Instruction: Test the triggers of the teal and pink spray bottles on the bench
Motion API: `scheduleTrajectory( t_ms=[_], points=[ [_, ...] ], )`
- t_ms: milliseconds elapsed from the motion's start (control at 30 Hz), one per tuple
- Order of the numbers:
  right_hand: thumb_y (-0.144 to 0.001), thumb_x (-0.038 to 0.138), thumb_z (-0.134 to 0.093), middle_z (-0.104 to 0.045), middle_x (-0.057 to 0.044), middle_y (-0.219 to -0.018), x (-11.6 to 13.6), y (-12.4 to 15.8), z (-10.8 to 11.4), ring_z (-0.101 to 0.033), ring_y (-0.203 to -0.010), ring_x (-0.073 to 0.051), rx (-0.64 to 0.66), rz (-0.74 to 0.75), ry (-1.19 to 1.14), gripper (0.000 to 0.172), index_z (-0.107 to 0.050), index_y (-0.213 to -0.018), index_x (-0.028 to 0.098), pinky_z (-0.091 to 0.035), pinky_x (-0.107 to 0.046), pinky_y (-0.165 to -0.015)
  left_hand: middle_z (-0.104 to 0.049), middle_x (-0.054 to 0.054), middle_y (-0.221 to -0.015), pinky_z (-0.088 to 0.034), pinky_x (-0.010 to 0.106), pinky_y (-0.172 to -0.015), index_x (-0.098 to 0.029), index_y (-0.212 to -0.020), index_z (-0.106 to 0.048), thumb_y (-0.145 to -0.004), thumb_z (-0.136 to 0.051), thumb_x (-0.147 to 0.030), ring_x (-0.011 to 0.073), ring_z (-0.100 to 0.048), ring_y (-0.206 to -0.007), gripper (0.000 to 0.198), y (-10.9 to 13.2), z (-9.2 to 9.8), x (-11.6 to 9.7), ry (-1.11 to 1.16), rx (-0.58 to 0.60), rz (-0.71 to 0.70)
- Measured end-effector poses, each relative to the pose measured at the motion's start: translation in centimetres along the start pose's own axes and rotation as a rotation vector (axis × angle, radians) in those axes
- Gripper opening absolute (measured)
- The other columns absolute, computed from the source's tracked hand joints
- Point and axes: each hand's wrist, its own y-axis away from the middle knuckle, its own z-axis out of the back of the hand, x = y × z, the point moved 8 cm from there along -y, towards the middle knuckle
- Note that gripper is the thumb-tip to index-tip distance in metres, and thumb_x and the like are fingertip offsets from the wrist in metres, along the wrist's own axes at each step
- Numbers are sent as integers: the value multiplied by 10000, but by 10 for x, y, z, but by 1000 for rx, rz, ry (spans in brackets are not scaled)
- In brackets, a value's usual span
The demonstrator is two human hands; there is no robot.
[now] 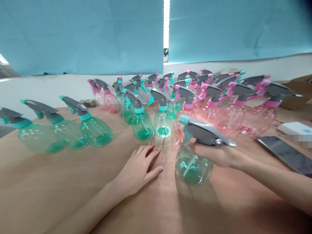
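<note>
One green trigger spray bottle [195, 170] is being grasped around its neck by the right hand [211, 152]; whether its base is touching the wooden table [136, 211] I cannot tell. The left hand [136, 169] is lying palm down nearby, fingers loosely spread. Two teal-collared spray bottles [143, 125] are standing just beyond it, three green spray bottles [96, 131] are standing farther left, and pink-collared spray bottles [258, 117] are standing behind the right hand, near a smartphone [285, 154].
</note>
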Motion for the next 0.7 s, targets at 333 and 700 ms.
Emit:
scheduleTrajectory(
  t_ms=[333, 700],
  points=[
    [-654, 153, -467, -596, 8, -677, -9, 1, -2, -555, -574, -129, 30, 2, -53, 188, -581, -789, 221, -464, -256, -538, -472, 132, -1396, -377, 478, -1035, -174, -1345, -498, -950, -513, -437, 305, -418, -1276, 475, 1, 0, 0, -1, 2, 4],
    [-803, 140, -487, -536, 32, -603, -15, 3, -6, -528, -557, -142, 35, 31, -27, 368, -619, -1121, 270, -471, -284, -559, -478, 134, -1387, -380, 480, -1031, -172, -1337, -497, -952, -506, -454, 301, -424, -1270, 477, 0, 0, 0, 13, -6, -2]
  ],
)
